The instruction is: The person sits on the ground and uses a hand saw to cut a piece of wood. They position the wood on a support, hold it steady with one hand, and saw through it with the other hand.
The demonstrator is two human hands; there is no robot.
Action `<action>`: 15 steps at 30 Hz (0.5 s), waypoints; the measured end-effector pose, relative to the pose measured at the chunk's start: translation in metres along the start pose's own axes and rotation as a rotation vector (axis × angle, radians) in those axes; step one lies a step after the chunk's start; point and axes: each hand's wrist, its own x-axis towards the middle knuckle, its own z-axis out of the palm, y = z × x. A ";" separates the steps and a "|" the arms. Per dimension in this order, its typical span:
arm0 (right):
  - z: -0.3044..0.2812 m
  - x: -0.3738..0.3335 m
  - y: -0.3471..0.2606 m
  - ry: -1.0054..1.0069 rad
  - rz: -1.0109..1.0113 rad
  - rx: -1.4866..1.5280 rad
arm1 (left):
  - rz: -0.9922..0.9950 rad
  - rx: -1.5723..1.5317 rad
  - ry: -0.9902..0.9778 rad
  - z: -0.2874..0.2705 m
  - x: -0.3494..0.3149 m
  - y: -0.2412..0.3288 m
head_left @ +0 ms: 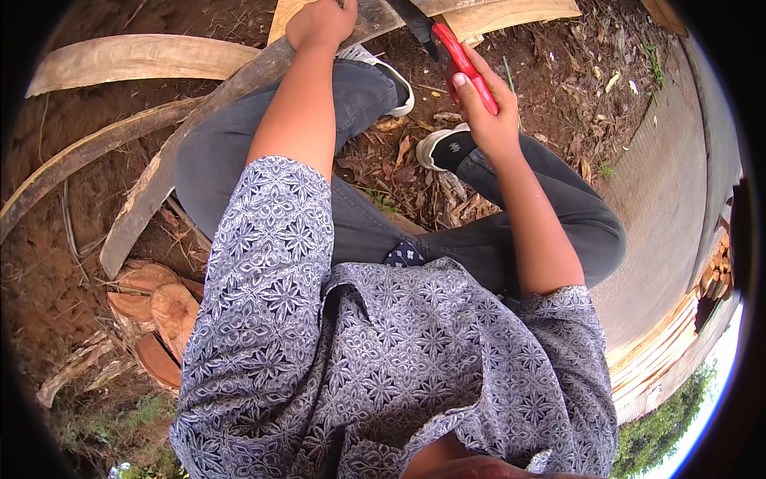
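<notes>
A saw with a red handle [477, 78] is in my right hand [496, 120], its fingers wrapped round the grip. The dark saw blade [413, 22] points away and to the left, meeting the long weathered plank [239, 86] near the upper edge of the view. My left hand [321, 25] bears on that plank, to the left of the blade. Its fingers look curled, partly cut off by the picture's edge. The plank slants from the top middle down past my left leg. Paler wood pieces [511, 13] lie beyond the blade.
A curved pale board [144, 61] and a thin curved strip [96, 148] lie at the left. Cut log pieces [174, 311] sit beside my left elbow. Stacked wood [658, 343] under a grey sheet [638, 207] stands at the right. My crossed legs are close beneath; leaves litter the soil.
</notes>
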 end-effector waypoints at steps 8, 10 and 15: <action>-0.046 -0.060 -0.071 0.009 0.021 -0.194 | 0.004 -0.002 -0.016 0.000 0.003 0.003; -0.053 -0.069 -0.094 -0.016 0.021 -0.188 | 0.000 0.002 -0.022 -0.004 0.001 0.002; -0.031 -0.026 -0.092 -0.011 -0.063 -0.148 | -0.020 0.006 -0.022 -0.003 -0.006 -0.003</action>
